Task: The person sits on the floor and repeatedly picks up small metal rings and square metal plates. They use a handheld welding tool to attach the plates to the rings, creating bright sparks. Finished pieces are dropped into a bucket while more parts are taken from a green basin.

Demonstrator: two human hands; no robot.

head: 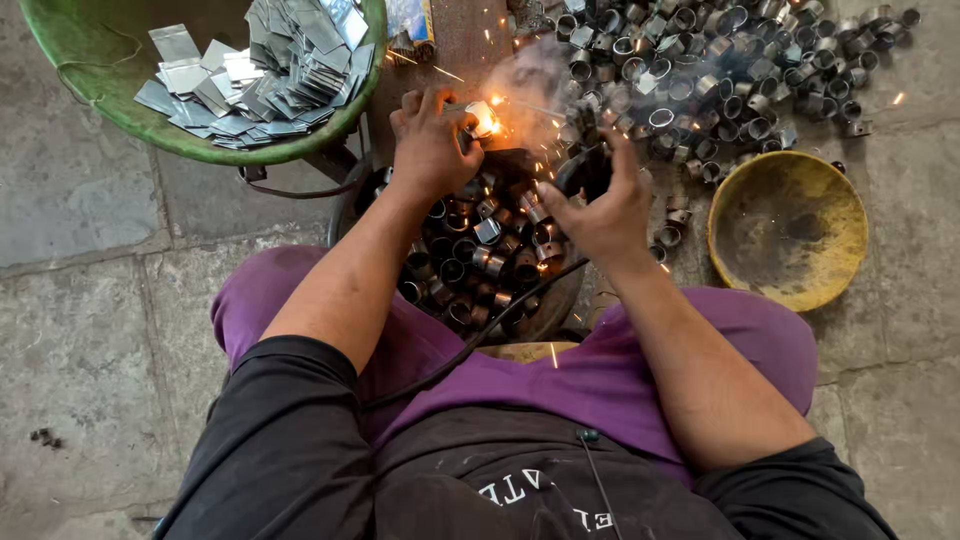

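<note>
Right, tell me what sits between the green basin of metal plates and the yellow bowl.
In the head view, the dark tub of short metal rings sits there, with both hands above it: left hand, right hand.

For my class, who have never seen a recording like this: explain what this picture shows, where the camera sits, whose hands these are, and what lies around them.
The single picture comes from a camera worn on a person's head, looking down at their own lap and two bare hands. No machine is involved.

The left hand holds a small metal piece at a bright glowing spot that throws sparks and smoke. The right hand grips a dark tool, mostly hidden.

Between the knees sits a dark bowl full of short metal rings. More rings lie in a heap on the stone floor. A green basin holds flat metal sheets, and a yellow bowl has only dust in it.
</note>
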